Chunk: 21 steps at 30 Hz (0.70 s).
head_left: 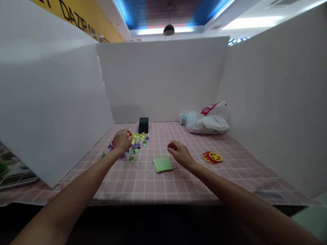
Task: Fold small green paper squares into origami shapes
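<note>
My left hand (pixel 121 141) reaches over a spread of small folded paper pieces (pixel 137 137) in yellow, purple, green and red. Its fingers are closed, with a small orange folded paper piece (pixel 130 134) at the fingertips. A square stack of green paper (pixel 163 164) lies on the table in front of me. Just to the right of that stack, my right hand (pixel 181 153) hovers with fingers loosely bent and a small gap to the thumb. I see nothing in it.
A pink checked cloth (pixel 140 185) covers the table. Red and yellow cut-out pieces (pixel 212 157) lie at the right. A dark phone (pixel 143 125) and a white plastic bag (pixel 206 122) are at the back. White panels (pixel 165 80) stand on three sides.
</note>
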Motion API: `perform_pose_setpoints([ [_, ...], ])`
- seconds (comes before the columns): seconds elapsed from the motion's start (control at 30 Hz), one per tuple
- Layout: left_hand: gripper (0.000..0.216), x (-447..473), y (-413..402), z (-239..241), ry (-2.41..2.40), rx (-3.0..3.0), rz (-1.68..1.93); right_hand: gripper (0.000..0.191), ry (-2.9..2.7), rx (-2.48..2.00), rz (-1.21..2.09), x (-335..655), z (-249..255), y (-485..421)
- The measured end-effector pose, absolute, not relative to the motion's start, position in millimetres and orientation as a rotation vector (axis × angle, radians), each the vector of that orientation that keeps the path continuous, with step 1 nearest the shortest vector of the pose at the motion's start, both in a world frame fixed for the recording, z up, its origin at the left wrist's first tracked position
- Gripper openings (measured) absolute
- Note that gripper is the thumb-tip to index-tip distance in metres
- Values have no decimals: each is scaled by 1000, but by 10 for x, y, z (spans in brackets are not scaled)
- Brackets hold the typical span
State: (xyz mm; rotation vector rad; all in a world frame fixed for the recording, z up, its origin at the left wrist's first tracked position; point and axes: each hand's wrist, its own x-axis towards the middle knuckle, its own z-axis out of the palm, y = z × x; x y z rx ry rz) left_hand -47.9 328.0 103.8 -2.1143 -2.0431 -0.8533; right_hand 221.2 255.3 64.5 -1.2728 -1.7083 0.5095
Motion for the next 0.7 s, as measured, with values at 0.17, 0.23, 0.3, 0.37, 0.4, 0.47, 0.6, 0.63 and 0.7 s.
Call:
perform_pose_setpoints([
  [0.17, 42, -271, 4015, 1124, -2192, -2038, -841, 6, -1657, -1300, 546, 2220, 522, 3014],
  [0.23, 43, -129, 4295, 1093, -2243, -2024, -831, 5, -1643, -1295, 569, 2240, 450, 3130],
  [0.3, 45, 23, 4558, 1031, -2282, -2010, -830, 8, -1614, -1293, 594, 2279, 349, 3197],
  [0.37, 50, 163, 4806, 944, -2325, -1981, -839, 12, -1569, -1308, 627, 2331, 225, 3225],
  [0.4, 53, 225, 4925, 895, -2349, -1960, -846, 13, -1556, -1313, 646, 2357, 163, 3229],
  [0.47, 63, 328, 5151, 797, -2394, -1912, -860, 17, -1515, -1311, 694, 2402, 60, 3232],
  [0.6, 82, 488, 5545, 629, -2469, -1842, -873, 18, -1401, -1237, 875, 2431, -11, 3241],
  [0.63, 86, 523, 5625, 594, -2485, -1838, -869, 17, -1401, -1238, 886, 2429, -5, 3243],
  [0.7, 91, 588, 5755, 528, -2507, -1835, -857, 17, -1406, -1250, 912, 2422, 20, 3243],
])
